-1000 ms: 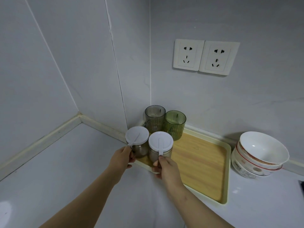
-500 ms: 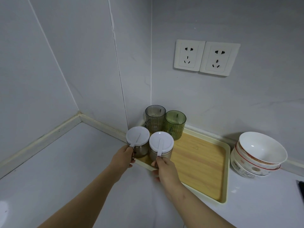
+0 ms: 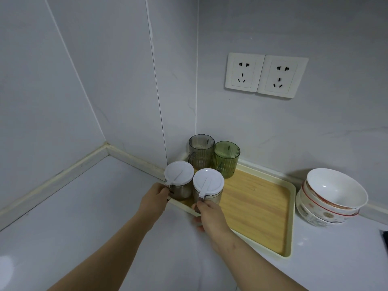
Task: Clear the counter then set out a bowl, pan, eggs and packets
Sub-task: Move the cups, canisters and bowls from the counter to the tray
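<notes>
**Counter corner: both hands on the lidded jars, bowls parked at right**

- Room: I see grey tiled walls point(image 3: 105, 70) meeting in a corner at upper centre of frame, with a cream sealing strip along the base.
- Surface: glossy white counter point(image 3: 84, 217) fills the lower half. The left part is bare, with glare at the lower left edge.
- Tray point(image 3: 256, 208): wood-look base with a cream rim, centre right, pushed into the corner.
- Stack of bowls point(image 3: 331, 196): right of frame, on the counter just beside the tray and by the back wall. Top one is white and upright.
- Two wall sockets point(image 3: 243, 72): upper right, side by side.
- Grey cup point(image 3: 201, 152) and green cup point(image 3: 225, 159): back left of the tray, touching.
- Left jar point(image 3: 179, 172) and right jar point(image 3: 208, 181): white lids, near left corner of the tray, side by side.
- Left hand point(image 3: 154, 199): fingers curled at the left jar's handle, gripping it.
- Right hand point(image 3: 210, 214): fingertips on the near side of the right jar, under its lid tab, thumb lower. Reads as a grip, but the contact is partly hidden.
- Dark sliver point(image 3: 386, 238) at the far right edge; I can't identify it.
</notes>
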Demonstrator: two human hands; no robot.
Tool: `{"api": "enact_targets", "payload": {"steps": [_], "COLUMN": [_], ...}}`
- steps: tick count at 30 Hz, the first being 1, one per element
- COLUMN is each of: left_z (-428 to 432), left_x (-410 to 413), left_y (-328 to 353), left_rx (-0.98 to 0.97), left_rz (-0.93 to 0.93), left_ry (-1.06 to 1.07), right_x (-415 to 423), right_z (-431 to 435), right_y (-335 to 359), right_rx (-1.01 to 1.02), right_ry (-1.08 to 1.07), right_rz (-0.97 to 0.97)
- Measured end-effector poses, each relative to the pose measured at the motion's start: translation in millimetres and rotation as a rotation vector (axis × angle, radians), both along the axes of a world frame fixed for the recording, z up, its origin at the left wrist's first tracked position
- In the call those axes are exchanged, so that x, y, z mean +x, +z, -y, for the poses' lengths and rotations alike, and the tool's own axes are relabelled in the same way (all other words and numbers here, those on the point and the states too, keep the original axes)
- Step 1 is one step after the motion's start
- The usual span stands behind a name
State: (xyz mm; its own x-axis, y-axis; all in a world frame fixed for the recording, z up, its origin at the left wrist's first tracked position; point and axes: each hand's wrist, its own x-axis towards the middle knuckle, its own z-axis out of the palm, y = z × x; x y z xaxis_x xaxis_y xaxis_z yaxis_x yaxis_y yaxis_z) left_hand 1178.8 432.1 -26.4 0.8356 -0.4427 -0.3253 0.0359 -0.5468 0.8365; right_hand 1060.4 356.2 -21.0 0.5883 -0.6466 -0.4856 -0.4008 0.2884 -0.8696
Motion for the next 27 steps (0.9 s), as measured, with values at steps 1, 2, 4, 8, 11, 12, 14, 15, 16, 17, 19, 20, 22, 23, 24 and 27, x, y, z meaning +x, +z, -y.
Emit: {"api": "enact_targets", "payload": {"steps": [1,2,4,8,11,12,14,15,16,17,19,20,22,23,24,27], "left_z": [-1.4,-2.6,-6.3,-6.9,4.1,8.2,17.6,20.7,23.7,26.8,34.1,36.5,47.5,47.2,49.3,64.4], "left_x": [-2.4,-4.5,-10.3,-33.2,-61.7,-74.7,-108.2,-126.0,-145.4,-166.7,-212.3,-234.8,-309.4,-321.4,-340.6,-440.6], "left_y": [1.7,4.1,10.9,38.2,61.3,68.3,78.4,81.5,84.6,87.0,90.1,91.6,93.0,93.4,93.3,93.9], "left_rx": [0.020,0.037,0.038,-0.025,-0.112,-0.146,-0.217,-0.236,-0.234,-0.230,-0.247,-0.253,-0.257,-0.274,-0.289,-0.318], "left_rz": [0.036,0.072,0.149,0.292,0.217,0.143,-0.018,-0.084,-0.120,-0.146,-0.177,-0.181,-0.184,-0.180,-0.179,-0.208], "left_ry": [0.015,0.043,0.115,0.161,0.098,0.055,-0.038,-0.081,-0.116,-0.144,-0.185,-0.202,-0.260,-0.265,-0.280,-0.350], "right_x": [-1.7,-2.4,-7.5,-30.1,-54.1,-64.7,-95.5,-110.9,-128.7,-149.4,-191.1,-211.7,-286.3,-297.2,-316.6,-421.5], "right_z": [-0.2,0.6,2.0,8.1,16.9,19.1,22.6,23.4,23.9,23.4,26.1,27.8,33.6,34.5,34.8,41.7], "right_y": [1.0,1.5,3.7,15.3,30.6,36.2,48.2,52.4,55.6,60.3,64.8,65.1,67.7,66.3,66.3,67.8], "right_rx": [-0.006,-0.017,-0.054,-0.102,-0.089,-0.081,-0.082,-0.074,-0.063,-0.057,-0.063,-0.067,-0.073,-0.072,-0.069,-0.086], "right_ry": [0.008,0.013,0.013,-0.050,-0.109,-0.128,-0.168,-0.187,-0.205,-0.214,-0.228,-0.233,-0.275,-0.269,-0.278,-0.339], "right_rz": [-0.011,-0.022,-0.040,-0.007,0.018,0.041,0.090,0.109,0.130,0.146,0.170,0.181,0.209,0.207,0.205,0.195]}}
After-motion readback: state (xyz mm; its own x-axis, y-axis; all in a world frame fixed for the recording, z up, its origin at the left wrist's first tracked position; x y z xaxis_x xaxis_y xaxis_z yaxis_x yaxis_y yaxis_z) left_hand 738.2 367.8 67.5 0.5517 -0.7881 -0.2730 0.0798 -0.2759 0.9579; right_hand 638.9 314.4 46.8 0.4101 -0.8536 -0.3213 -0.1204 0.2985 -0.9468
